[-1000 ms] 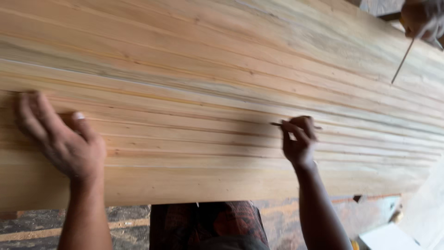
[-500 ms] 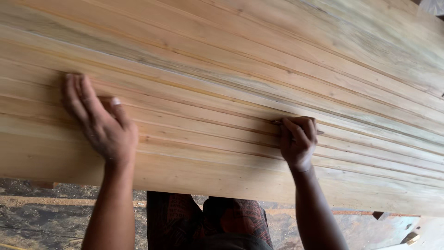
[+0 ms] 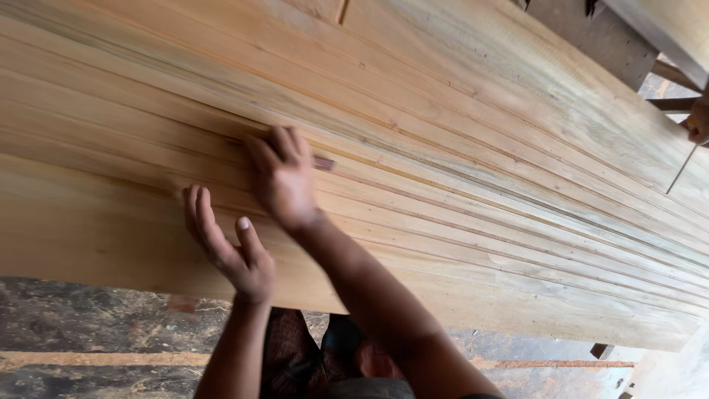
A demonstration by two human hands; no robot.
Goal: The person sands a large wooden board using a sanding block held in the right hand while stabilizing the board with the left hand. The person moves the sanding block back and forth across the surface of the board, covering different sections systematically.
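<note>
Right now both of the person's hands are on a long stack of pale wooden planks (image 3: 458,148) that runs across the whole view, tilted from lower left up to upper right, the boards lying edge to edge with thin dark seams between them. The left hand (image 3: 229,247) lies flat on the near boards, fingers stretched out and a little apart, thumb raised off the wood, gripping nothing. The right hand (image 3: 284,177) rests just beyond it, higher on the stack, the forearm crossing over toward the left. Its fingers are curled loosely and a short pencil (image 3: 323,163) pokes out from them on the far side, lying against the plank surface. The two hands are near each other but not touching.

Far off at the upper right edge another person's hand (image 3: 699,122) holds a thin stick (image 3: 681,168) over the planks. Below the stack I can see rough dark ground (image 3: 88,340) with sawdust.
</note>
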